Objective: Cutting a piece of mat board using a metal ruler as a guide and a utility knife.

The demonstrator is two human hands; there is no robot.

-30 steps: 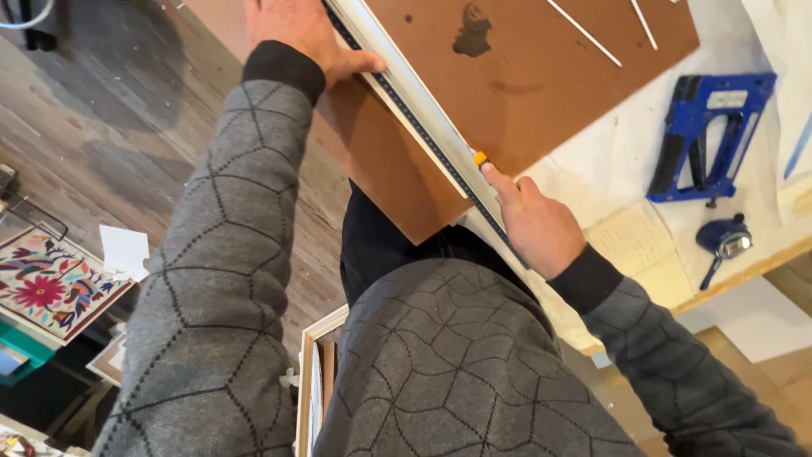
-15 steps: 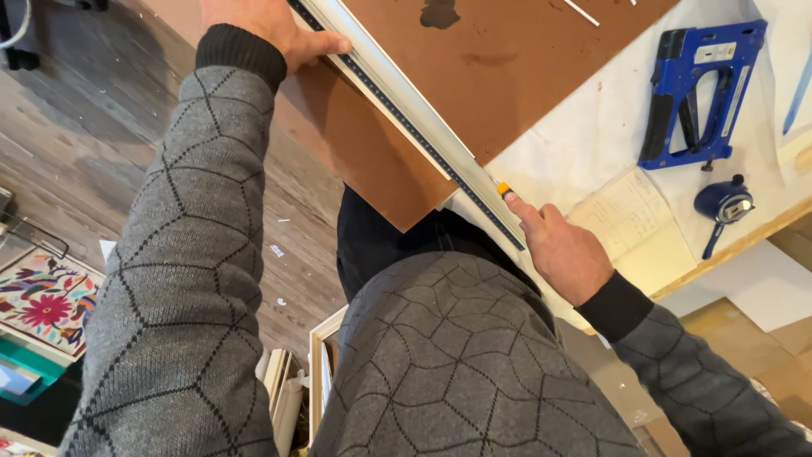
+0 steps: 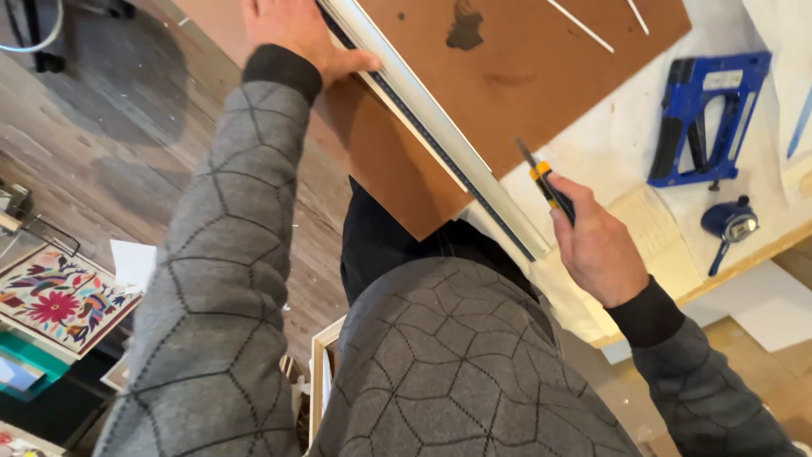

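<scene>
Brown hardboard (image 3: pixel 541 76) lies on the bench, its corner overhanging — stiff, thin, likely light, best steadied flat under the long metal straightedge (image 3: pixel 440 135). The left hand (image 3: pixel 292 34) presses that rule down, fingers hidden above. The right hand (image 3: pixel 596 245) hovers just beside the rule's near end — fingers curled round a yellow-tipped utility knife (image 3: pixel 545 188).

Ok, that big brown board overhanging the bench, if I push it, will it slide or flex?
The flat brown board looks stiff: its corner overhangs the bench edge without sagging. It seems smooth, so it would probably slide on the white-covered bench if pushed. The left hand pressing the long metal straightedge likely holds it, while the right hand grips a yellow-and-black utility knife.
</scene>
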